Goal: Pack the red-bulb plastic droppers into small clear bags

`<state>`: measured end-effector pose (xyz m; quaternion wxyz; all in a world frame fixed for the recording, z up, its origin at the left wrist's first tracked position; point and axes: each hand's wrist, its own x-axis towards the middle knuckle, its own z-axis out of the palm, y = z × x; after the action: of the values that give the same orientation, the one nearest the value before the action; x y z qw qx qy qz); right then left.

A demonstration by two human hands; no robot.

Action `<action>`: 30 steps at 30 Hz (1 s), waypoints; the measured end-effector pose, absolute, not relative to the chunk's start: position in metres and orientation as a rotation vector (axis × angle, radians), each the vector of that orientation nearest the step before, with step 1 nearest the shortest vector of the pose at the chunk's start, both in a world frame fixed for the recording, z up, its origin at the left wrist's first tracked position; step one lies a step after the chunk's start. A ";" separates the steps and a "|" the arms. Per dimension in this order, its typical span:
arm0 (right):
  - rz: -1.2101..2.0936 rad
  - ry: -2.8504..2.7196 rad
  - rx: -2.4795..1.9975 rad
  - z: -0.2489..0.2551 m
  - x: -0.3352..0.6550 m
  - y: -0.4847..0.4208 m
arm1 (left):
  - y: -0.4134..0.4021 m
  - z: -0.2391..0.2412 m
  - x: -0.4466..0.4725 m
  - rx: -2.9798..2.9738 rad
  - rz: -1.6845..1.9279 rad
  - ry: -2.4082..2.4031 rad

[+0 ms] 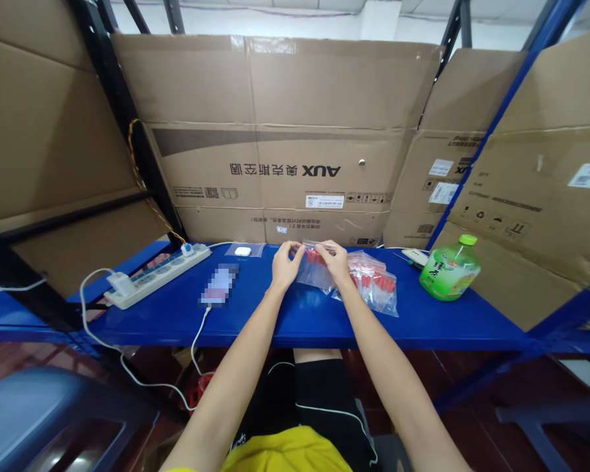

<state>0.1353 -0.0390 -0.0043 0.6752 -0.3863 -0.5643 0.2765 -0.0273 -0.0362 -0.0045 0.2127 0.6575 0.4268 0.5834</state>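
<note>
A clear plastic zip bag (pixel 314 274) with small red pieces inside is held over the blue table (pixel 255 321). My left hand (pixel 288 265) pinches its upper left edge, and my right hand (pixel 335 259) grips the upper right edge. The red pieces sit near the top of the bag, between the two hands. Just right of my right hand lies a pile of similar clear bags (pixel 373 283), also with red pieces in them. My right wrist partly hides that pile.
On the left are a white power strip (pixel 162 272) with plugged-in cables and a charging phone (pixel 219 285). A white case (pixel 242 251) lies at the back. A green drink bottle (pixel 450 270) stands on the right, beside another device (pixel 415 257). Cardboard walls (pixel 295 85) enclose the table.
</note>
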 end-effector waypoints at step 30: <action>0.812 -1.529 -0.881 -0.008 0.138 -0.038 | -0.038 -0.004 -0.026 1.747 1.459 0.921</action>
<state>0.1377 -0.0380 -0.0082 0.5643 -0.3744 -0.6497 0.3453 -0.0260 -0.0384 -0.0042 0.3365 0.6700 0.3532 0.5596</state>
